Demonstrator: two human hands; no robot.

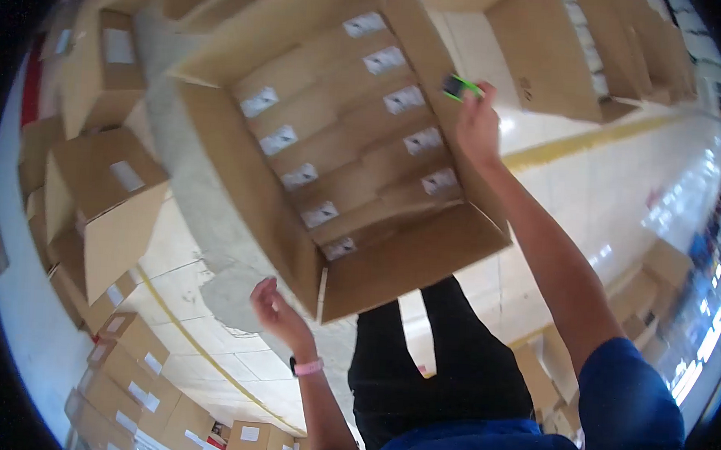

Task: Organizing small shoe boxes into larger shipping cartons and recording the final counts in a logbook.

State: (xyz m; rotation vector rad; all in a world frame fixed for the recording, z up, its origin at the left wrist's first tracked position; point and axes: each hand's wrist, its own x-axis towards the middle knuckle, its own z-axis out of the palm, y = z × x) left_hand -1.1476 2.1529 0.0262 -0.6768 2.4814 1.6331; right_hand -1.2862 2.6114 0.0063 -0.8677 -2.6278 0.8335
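Seven small labelled cartons (356, 155) are lying in a row inside the big open box (257, 179) at the centre of the frame; the right hand (476, 125), upper right of centre, is closing around a green and black tool (459, 87) above the box's far wall; the left hand (273, 306), lower centre, is hanging half open and empty beside the near corner; with nothing bracing that corner, the box could be sliding or tipping off its support, I judge, and the tool could be snagging a flap (412, 260).

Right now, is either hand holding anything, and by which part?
The right hand pinches a small green-and-black tool by its near end. The left hand holds nothing.
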